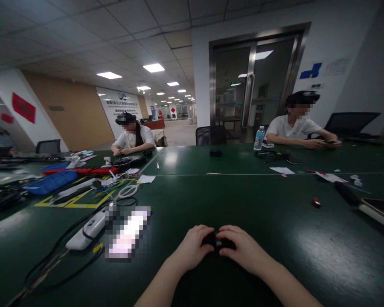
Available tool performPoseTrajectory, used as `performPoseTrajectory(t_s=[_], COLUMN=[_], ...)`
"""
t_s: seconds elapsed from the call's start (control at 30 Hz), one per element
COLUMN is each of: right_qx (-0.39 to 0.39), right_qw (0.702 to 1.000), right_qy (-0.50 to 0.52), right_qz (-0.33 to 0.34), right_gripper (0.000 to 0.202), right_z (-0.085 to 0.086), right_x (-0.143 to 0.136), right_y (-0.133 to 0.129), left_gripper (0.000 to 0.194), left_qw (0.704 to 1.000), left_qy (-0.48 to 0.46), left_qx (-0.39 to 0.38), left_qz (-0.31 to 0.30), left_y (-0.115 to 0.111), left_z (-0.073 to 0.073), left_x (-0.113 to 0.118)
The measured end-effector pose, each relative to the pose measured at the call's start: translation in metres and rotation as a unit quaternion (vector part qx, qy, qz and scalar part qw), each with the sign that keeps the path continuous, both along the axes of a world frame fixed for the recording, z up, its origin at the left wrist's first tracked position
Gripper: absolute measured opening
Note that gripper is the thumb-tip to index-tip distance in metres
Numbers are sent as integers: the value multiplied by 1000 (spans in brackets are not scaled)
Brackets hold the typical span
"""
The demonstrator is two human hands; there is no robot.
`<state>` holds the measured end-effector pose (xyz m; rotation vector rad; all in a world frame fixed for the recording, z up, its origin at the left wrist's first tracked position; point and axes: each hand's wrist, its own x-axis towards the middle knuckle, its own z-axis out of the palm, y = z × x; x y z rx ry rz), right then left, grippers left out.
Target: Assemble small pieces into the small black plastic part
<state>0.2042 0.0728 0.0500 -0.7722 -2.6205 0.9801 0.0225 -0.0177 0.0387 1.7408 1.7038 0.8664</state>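
Observation:
Both of my hands meet low in the centre of the head view, over the green tabletop (179, 204). Between them is a small black object (218, 244) with a light spot at its middle; my fingers cover most of it, and its kind cannot be made out. My left hand (196, 247) curls its thumb and fingers around the left end. The right end is gripped by my right hand (240, 246), thumb below and fingers above.
To the left lie a white power strip (91, 228) with black cables, a blurred-out bright screen (129, 232) and a blue tray (53, 182). A water bottle (259, 138), a black block (215, 153) and a small red-topped item (315, 202) stand farther off. Two people sit across the table.

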Motion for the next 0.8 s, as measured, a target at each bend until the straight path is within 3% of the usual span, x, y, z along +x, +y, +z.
performPoseTrajectory(t_s=[0.1,0.23,0.63,0.8], right_qx=[32,41,-18,-17], right_qw=[999,998,1000,1000], right_qy=[-17,-34,-7,-2], right_qz=[30,40,-3,14], right_gripper=[25,21,22,23], right_z=[8,13,-1,0], right_x=[-2,-7,-4,-3], right_y=[-1,-2,-5,-4], left_gripper=[46,44,43,45], left_qw=[998,998,997,997], left_qy=[55,61,74,78], left_qx=[0,2,7,-4], left_qz=[-6,-12,-18,-20], left_y=[1,0,-1,-1], left_z=[-3,-6,-5,-4], left_x=[-2,-5,-4,-6])
